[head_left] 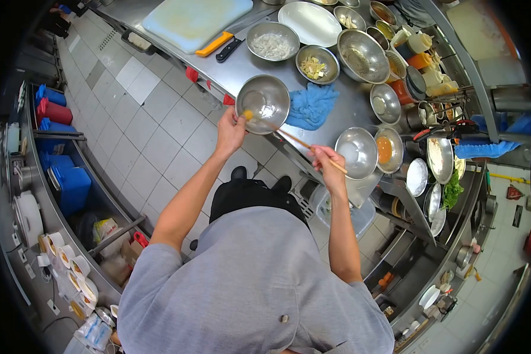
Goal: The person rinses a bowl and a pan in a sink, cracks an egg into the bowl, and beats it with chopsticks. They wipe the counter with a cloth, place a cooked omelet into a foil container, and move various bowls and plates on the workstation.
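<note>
Head view. Left hand (230, 131) gripped the rim of a round stainless-steel mixing bowl (264, 101), tilted toward the person at the near edge of the steel tabletop (242, 65); a small yellow yolk-like blob (249, 114) sat inside by the rim. Right hand (327, 162) pinched long wooden chopsticks (310, 146), tips aimed at the bowl. A crumpled blue cloth (312, 106) lay just beside it. Step judged: beating about to begin. Next move would call for the tips lowered into the bowl, and the bowl held steady.

The chopsticks (312, 147) tips vanish inside the tilted steel bowl (265, 103), contents unreadable.
</note>
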A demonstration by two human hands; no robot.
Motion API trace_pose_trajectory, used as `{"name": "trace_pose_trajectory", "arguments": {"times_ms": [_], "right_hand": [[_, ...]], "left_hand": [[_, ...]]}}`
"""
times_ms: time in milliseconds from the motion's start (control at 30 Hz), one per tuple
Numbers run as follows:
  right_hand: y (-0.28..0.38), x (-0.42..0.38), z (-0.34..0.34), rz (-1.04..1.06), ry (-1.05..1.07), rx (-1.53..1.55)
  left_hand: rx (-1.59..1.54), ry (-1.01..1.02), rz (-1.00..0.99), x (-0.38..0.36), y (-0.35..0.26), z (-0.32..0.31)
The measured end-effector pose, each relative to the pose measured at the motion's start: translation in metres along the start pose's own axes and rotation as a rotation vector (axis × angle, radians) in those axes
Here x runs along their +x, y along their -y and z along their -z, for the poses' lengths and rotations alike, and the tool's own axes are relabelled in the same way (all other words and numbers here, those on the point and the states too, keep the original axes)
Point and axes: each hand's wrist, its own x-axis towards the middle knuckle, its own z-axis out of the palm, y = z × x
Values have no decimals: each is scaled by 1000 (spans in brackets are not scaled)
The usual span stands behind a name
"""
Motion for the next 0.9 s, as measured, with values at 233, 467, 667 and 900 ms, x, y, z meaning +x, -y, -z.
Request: {"name": "trace_pose_trajectory", "arguments": {"times_ms": [233,467,667,900], "right_hand": [[-1,6,-4,15,-7,69],[-3,9,-3,24,-32,88],[-6,10,-4,28,-45,56],[-5,11,-8,2,-82,29]], "left_hand": [[7,-1,-1,-1,0,2],[48,-11,2,-2,0,6],[49,-29,-8,3,14,9],[48,-28,-7,-1,8,10]]}}
